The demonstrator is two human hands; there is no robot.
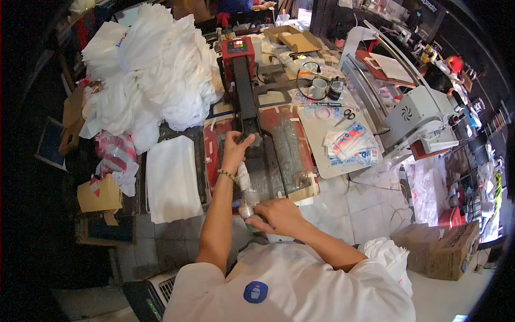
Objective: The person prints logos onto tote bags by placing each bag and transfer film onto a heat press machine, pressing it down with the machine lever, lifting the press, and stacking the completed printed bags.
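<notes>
Your right hand [280,217] has its thumb and fingers closed at the near end of the wrapped handle [244,180], likely because the end gives you the most leverage. Up at twelve from there, your left hand [235,153] sits at the joint by the press's black arm [245,94], thumb and forefinger parted, perhaps to steady it; whether its hidden fingers close on anything, you can't tell from here. So the handle runs between your two hands, over the red-edged pad [287,145].

Out at nine o'clock from the press, the white sheets [173,180] lie flat, squared up within easy reach. At ten, the big white pile [161,70] towers loosely. Twelve brings the red control box [237,47], its display facing you. Swing to three: printed pieces [351,142] overlap on a pale board [324,163], with scissors [349,114] handy just above them.
</notes>
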